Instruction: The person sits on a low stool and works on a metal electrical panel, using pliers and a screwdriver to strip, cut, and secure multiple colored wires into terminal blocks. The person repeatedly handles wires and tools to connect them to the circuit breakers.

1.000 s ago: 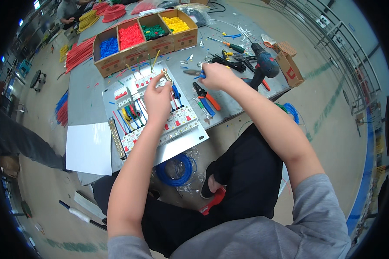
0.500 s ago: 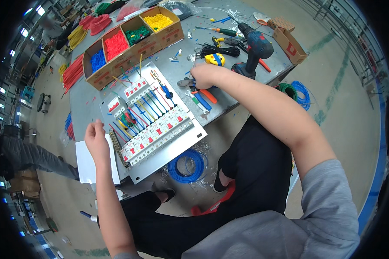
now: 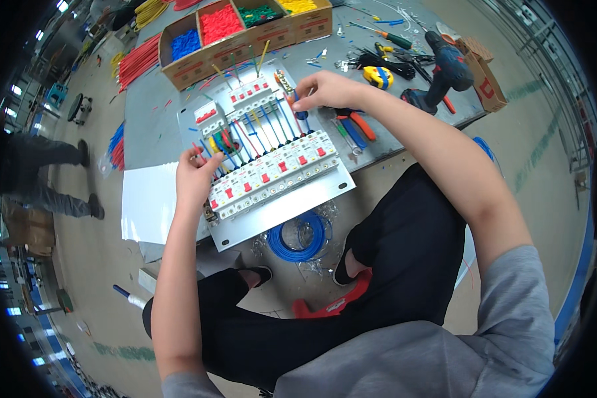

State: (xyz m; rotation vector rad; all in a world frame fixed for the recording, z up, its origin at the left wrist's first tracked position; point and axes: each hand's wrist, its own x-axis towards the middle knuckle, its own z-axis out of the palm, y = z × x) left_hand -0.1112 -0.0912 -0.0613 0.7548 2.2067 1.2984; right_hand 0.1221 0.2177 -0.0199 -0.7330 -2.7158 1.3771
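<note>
A grey metal panel [image 3: 282,211] lies on the grey table, carrying rows of white circuit breakers with red switches [image 3: 272,169]. Coloured wires [image 3: 255,129] run between the rows. My left hand [image 3: 194,178] grips the panel's left edge, fingertips among the wires there. My right hand [image 3: 326,90] is over the panel's upper right corner. Its fingers are pinched on a thin tool [image 3: 283,80] whose tip points at the top row of breakers.
A cardboard box [image 3: 235,41] of red, blue, green and yellow wire pieces stands behind the panel. Orange-handled pliers [image 3: 359,126], a yellow tape measure [image 3: 379,76] and a drill [image 3: 446,65] lie to the right. A white sheet [image 3: 146,202] is left, a blue wire coil [image 3: 300,236] below. Another person's legs [image 3: 40,174] stand far left.
My left hand came up from the white sheet to the panel's left edge. My right hand moved from the tools on the right to the panel's top row.
</note>
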